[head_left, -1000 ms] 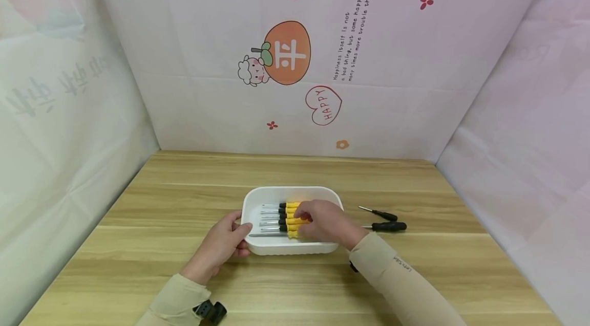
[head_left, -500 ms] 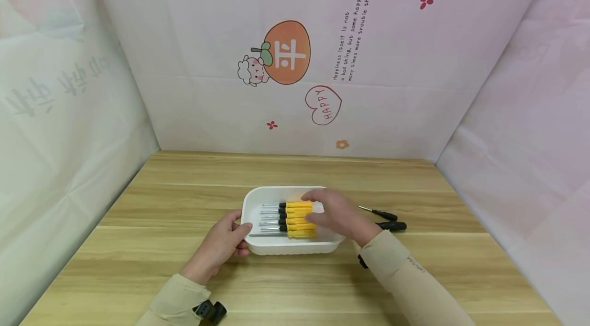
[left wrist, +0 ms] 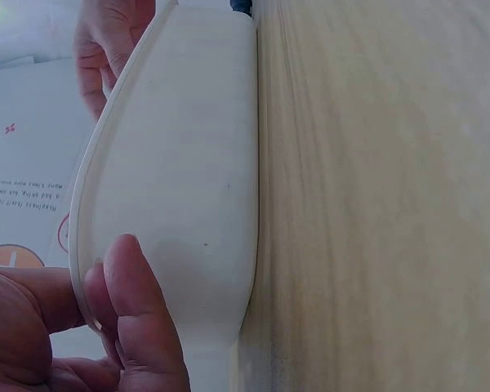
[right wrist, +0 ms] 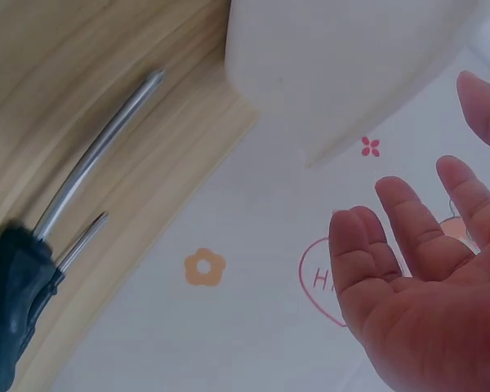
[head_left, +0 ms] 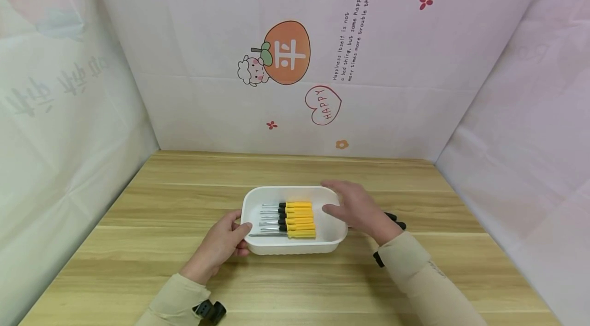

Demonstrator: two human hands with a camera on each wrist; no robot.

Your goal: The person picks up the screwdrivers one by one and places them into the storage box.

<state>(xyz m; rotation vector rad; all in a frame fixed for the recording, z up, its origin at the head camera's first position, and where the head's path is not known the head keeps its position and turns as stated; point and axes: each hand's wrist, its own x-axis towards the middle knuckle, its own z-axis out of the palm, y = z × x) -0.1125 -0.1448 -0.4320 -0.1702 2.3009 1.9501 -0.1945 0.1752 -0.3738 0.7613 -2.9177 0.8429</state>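
A white plastic tray (head_left: 295, 249) stands on the wooden table, and my left hand (head_left: 220, 244) grips its left end, thumb over the rim and fingers beneath. In the left wrist view that hand (left wrist: 122, 327) pinches the tray wall (left wrist: 171, 163). Inside lie several screwdrivers with yellow handles (head_left: 300, 213), side by side, shafts to the left. My right hand (head_left: 359, 211) hovers over the tray's right end with nothing in it; in the right wrist view its fingers (right wrist: 408, 220) are spread and loosely bent.
Right of the tray, partly behind my right hand, lie two black-handled screwdrivers, a large one (right wrist: 16, 294) and a thin one (right wrist: 65, 265). The wooden table (head_left: 184, 182) ends at white printed cloth walls (head_left: 392, 111) at the back and sides.
My right hand has drawn back rightward from the yellow handles to the tray's right end, its fingers spreading. The screwdrivers in the tray stay in place. The left hand keeps its grip on the tray.
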